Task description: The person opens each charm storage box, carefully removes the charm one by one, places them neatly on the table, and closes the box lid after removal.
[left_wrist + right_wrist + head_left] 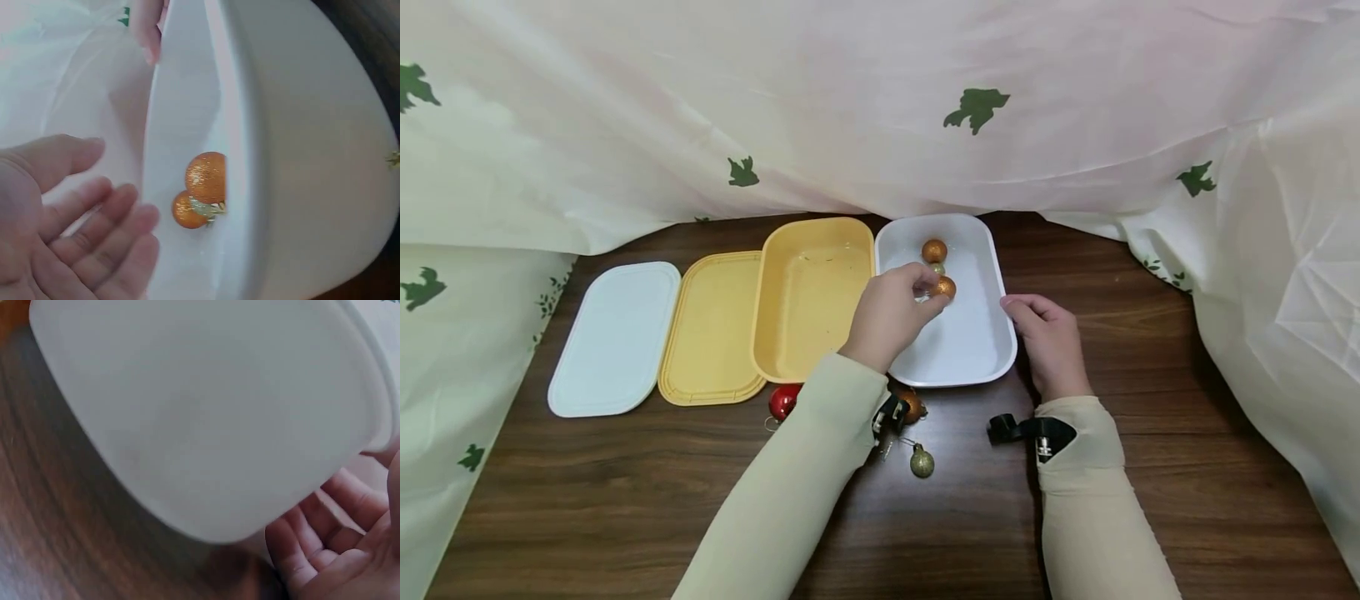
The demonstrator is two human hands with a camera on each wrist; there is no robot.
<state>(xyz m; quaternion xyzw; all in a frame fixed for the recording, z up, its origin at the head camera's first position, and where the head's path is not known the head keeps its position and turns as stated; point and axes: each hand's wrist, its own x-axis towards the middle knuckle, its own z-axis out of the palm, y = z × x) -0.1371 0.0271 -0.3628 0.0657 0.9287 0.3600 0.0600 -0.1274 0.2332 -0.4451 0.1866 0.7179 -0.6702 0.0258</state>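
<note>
Over the white plastic box (958,350) is my left hand (889,315), its fingers loosely bent. In the left wrist view that hand (81,231) holds nothing. Inside the box lie an orange glitter Christmas ball (934,250), a second orange ball (945,288) close to my left fingertips, and a small pale-green ball (937,268) between them. My right hand (1051,346) grips the box's right rim, thumb on top. From the right wrist view, the fingers (356,500) curl beside the box's outer wall.
Left of the white box stands a yellow box (812,300), with a yellow lid (715,333) and a white lid (617,342) beyond. On the wooden table, a red ball (782,402), an orange ball (912,407) and a green-gold ball (922,462) lie near my left forearm.
</note>
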